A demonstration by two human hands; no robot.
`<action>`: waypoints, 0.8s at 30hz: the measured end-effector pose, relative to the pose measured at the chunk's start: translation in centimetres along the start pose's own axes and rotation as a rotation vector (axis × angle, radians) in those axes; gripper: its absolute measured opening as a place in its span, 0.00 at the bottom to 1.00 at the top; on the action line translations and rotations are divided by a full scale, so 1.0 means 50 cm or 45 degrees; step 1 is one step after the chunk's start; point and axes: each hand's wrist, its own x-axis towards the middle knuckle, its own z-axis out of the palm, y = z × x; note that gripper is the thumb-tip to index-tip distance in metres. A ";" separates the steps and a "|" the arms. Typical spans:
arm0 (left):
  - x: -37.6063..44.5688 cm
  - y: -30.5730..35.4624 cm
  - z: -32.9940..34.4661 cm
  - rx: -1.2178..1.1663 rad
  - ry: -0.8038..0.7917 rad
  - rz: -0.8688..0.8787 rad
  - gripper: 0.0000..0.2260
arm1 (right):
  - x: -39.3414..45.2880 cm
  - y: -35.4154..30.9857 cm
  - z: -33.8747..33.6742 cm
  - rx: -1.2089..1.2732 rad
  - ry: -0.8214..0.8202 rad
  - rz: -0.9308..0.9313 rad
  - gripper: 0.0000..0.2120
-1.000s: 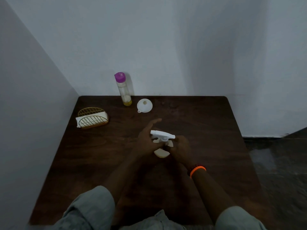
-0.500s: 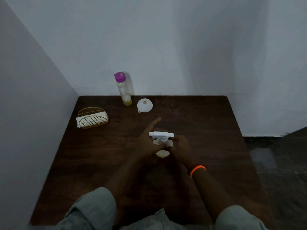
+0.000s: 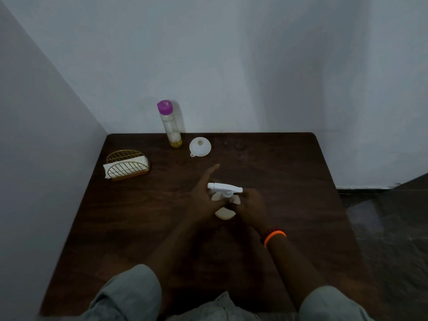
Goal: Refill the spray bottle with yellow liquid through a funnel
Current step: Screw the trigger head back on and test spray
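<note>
Against the frame from a second ago we see little change: the white trigger head (image 3: 224, 188) of the spray bottle (image 3: 224, 213) has turned slightly, its nozzle now pointing more to the left, while both hands sit where they were, at the middle of the dark worktop (image 3: 289, 172). The tall bottle, the funnel and the holder have not shifted.

The spray bottle stands upright between our two hands. Our left hand (image 3: 202, 200) wraps the bottle's left side, most of its fingers curled against the pale body, with the forefinger (image 3: 212, 170) stretched out straight toward the far edge and touching nothing. Our right hand (image 3: 250, 206) is closed around the right side, just under the trigger head, near the neck; its fingers are folded in, and we cannot tell exactly which part they pinch. The pale lower body of the bottle shows in the gap between the palms.

An orange band (image 3: 275, 236) circles the right wrist. Well beyond the hands, near the far edge, stands a clear bottle with a purple cap (image 3: 170, 126) holding a little yellow liquid at its bottom, and just right of it lies the white funnel (image 3: 200, 146), mouth up. At the far left sits a gold wire holder (image 3: 127, 165) with white paper in it.
</note>
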 end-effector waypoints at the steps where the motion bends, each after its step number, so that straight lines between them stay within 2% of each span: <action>1: 0.000 0.000 -0.003 0.002 -0.027 0.013 0.42 | -0.001 0.004 -0.001 0.021 -0.006 0.012 0.12; 4: 0.001 0.000 -0.006 0.012 -0.102 0.034 0.43 | -0.005 0.000 -0.002 0.029 0.018 0.016 0.14; 6: 0.002 0.001 -0.002 0.009 -0.073 -0.002 0.44 | -0.001 -0.001 0.001 -0.015 0.024 -0.015 0.14; 10: -0.001 0.009 0.005 0.029 0.045 0.022 0.41 | -0.007 -0.009 -0.002 0.027 0.019 -0.002 0.13; 14: -0.004 0.006 0.004 0.045 -0.018 0.071 0.42 | -0.016 -0.011 -0.008 0.045 0.019 -0.011 0.13; 17: -0.006 0.007 0.009 0.020 -0.003 0.020 0.44 | -0.011 -0.004 -0.007 0.011 0.022 -0.006 0.13; 21: -0.005 0.003 0.010 0.037 0.048 0.026 0.40 | -0.015 -0.005 -0.008 0.008 0.020 -0.016 0.12; 24: -0.002 -0.001 0.005 0.065 -0.010 0.050 0.39 | -0.016 -0.006 -0.008 0.019 0.020 -0.011 0.11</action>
